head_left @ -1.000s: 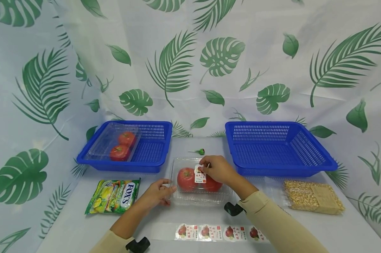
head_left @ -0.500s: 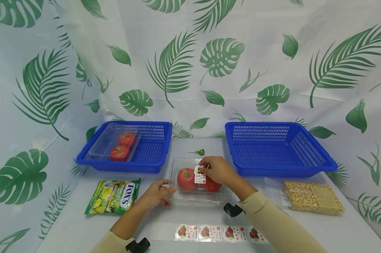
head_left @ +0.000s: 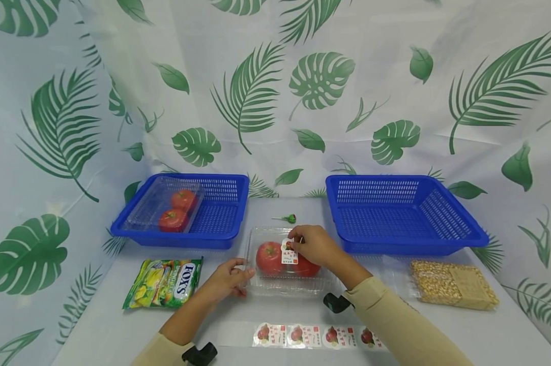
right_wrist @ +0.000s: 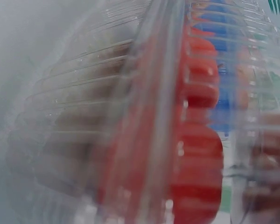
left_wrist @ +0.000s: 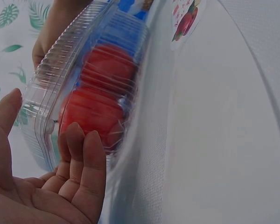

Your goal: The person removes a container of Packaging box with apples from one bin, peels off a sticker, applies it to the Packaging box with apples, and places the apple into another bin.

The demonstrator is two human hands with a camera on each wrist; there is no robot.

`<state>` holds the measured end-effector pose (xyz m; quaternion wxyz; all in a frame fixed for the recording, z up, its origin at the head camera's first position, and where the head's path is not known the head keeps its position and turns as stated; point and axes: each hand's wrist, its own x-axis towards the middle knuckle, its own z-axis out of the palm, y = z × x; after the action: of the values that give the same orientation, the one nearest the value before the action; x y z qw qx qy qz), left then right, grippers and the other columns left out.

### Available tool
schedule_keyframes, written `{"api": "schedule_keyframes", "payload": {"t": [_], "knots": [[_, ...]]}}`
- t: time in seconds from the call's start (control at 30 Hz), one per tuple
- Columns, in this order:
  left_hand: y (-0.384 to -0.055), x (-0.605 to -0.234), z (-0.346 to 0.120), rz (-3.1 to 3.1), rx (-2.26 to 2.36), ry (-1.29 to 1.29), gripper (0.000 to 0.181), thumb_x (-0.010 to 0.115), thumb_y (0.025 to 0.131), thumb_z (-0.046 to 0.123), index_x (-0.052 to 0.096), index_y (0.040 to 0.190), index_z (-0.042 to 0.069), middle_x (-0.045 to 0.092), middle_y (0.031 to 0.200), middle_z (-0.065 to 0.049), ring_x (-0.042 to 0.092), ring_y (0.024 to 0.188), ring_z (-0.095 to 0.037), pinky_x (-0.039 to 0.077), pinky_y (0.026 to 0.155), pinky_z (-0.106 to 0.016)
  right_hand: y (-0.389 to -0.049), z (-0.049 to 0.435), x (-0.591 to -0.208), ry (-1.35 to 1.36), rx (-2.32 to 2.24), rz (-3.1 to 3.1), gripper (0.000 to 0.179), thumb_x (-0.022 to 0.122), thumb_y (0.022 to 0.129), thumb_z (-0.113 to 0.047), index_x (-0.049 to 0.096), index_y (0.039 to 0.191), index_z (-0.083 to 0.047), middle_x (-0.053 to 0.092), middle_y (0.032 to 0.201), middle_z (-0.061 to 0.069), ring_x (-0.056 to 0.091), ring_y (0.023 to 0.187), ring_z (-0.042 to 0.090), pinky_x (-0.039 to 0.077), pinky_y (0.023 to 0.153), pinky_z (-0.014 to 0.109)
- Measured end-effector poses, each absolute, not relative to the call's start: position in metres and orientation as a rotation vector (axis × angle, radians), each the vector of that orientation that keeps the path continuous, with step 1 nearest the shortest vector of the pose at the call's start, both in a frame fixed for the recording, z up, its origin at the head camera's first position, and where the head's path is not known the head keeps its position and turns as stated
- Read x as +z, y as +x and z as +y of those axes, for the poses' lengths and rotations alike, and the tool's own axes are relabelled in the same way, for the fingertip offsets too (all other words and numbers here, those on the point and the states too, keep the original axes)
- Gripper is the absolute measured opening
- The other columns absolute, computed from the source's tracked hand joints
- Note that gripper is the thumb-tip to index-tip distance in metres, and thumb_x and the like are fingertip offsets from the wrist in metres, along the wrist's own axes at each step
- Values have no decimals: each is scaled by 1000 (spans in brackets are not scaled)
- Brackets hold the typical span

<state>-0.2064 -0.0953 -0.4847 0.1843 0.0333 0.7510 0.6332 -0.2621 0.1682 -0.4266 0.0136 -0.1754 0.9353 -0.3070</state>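
A clear plastic clamshell box (head_left: 284,288) with two round red fruits (head_left: 269,259) inside lies in the middle of the table. My right hand (head_left: 315,245) reaches over its lid, thumb and fingertips pinching the upper edge of a white sticker (head_left: 289,258) with a red fruit picture. The sticker lies against the lid over the fruits. At the box's left end rests my left hand (head_left: 229,279); in the left wrist view its fingers (left_wrist: 91,158) are loosely extended along the side and the thumb is spread near the lid. The right wrist view is mostly filled by the blurred box wall.
A strip of stickers (head_left: 305,336) lies in front, partly under the right sleeve. The left blue basket (head_left: 211,239) holds another fruit box (head_left: 142,206); the right blue basket (head_left: 394,249) stands behind. A candy bag (head_left: 163,283), a corn kernel pack (head_left: 454,284) and a lollipop (head_left: 290,219) lie around.
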Motion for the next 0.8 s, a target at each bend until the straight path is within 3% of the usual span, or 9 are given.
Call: {"api": "schedule_keyframes", "payload": {"t": [0.8], "knots": [[-207, -487, -95, 2127, 1786, 112, 63, 67, 93, 35, 42, 138, -2, 66, 93, -11, 64, 70, -22, 57, 67, -37, -264, 166, -425, -524, -874, 2944, 19, 73, 88, -23, 69, 105, -15, 60, 82, -7, 55, 78, 15, 50, 69, 31]]}}
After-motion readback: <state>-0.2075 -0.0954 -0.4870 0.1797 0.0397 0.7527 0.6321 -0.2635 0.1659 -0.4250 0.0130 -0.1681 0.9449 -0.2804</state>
